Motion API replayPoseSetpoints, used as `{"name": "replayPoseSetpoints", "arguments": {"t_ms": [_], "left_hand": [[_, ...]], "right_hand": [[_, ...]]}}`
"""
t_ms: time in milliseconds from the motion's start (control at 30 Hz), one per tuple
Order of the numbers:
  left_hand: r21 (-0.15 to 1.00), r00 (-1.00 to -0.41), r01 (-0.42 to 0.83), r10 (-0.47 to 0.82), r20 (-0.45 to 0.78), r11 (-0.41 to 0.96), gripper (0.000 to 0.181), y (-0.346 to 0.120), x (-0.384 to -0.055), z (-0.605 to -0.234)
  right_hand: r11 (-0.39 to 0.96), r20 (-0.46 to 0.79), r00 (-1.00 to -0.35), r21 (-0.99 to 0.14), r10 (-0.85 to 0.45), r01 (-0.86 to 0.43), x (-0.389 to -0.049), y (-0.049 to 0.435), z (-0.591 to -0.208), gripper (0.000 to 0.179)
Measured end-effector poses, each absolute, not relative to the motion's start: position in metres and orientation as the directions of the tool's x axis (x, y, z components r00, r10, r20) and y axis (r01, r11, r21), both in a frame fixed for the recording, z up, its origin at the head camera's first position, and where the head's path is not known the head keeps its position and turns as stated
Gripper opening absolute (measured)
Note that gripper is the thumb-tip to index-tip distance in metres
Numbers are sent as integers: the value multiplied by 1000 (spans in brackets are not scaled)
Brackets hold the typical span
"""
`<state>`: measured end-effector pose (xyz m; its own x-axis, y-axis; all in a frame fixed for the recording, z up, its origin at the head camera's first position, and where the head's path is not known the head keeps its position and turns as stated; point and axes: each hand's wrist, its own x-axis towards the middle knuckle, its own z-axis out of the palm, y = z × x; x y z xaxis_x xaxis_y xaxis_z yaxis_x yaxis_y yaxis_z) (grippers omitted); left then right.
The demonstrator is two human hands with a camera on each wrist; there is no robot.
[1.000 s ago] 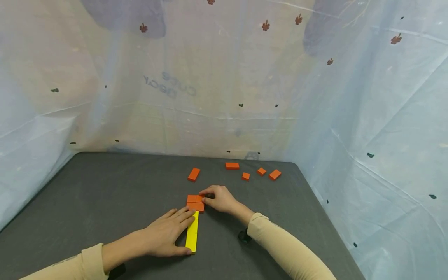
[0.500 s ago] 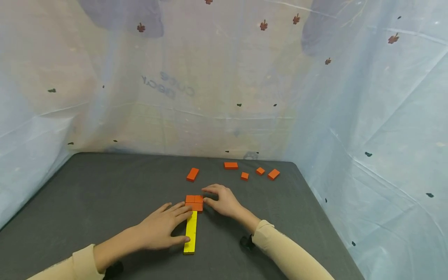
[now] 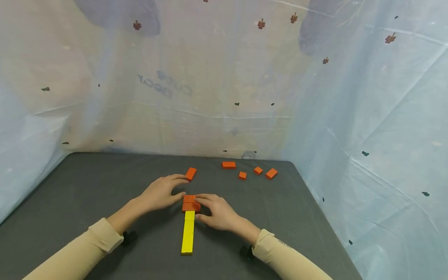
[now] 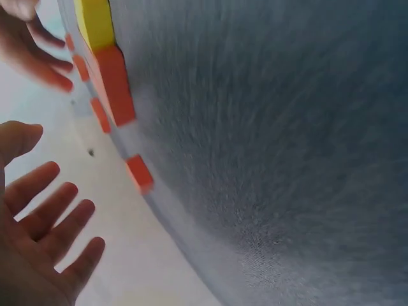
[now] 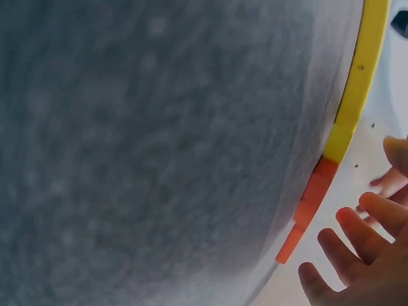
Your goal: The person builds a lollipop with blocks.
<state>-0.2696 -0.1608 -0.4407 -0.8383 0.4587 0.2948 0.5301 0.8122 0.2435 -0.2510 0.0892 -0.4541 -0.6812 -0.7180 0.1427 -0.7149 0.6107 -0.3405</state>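
Note:
A yellow strip of blocks [image 3: 188, 235] lies lengthwise on the dark table, its far end against a group of orange blocks [image 3: 189, 207]. My right hand [image 3: 219, 214] hovers at the right side of this group, fingers spread over its right edge and holding nothing. My left hand [image 3: 161, 193] reaches forward on the left, fingers apart and nothing in them. Its fingertips come near a loose orange block [image 3: 190, 174] beyond the group. In the left wrist view, the left hand's fingers [image 4: 67, 226] are spread, and that loose orange block [image 4: 139, 173] lies ahead of them.
Farther back on the right lie several more orange blocks, among them a longer one [image 3: 229, 165], a small one [image 3: 242, 175] and a tilted one [image 3: 271, 173]. The dark table [image 3: 105, 182] ends at a hanging pale plastic sheet [image 3: 196, 128].
My left hand has lifted off the yellow strip and moved forward toward the loose orange block. My right hand let go of the group's far right block, then shifted nearer over its right edge.

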Motion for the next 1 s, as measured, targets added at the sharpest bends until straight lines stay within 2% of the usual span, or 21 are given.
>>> {"name": "replayPoseSetpoints", "arguments": {"t_ms": [200,467,633,867,1000], "left_hand": [[296,-853,512,439,282,806,42,-164,-310,-446],[338,-884,466,418,209,817,47,-170,-351,-458],[347,-885,463,444,137,816,52,-169,-362,-459],[269,-863,495,503,47,826,55,-165,-369,-460],[261,-864,491,503,26,831,56,-164,-371,-463]], "right_hand": [[601,60,-633,-257,-771,-757,-247,82,-453,64],[616,-81,-612,-164,-787,-770,-245,73,-458,78],[615,-131,-601,-140,-788,-776,-244,70,-459,79],[609,-152,-591,-140,-792,-781,-244,71,-463,79],[610,-164,-589,-149,-792,-779,-244,71,-464,78]]}}
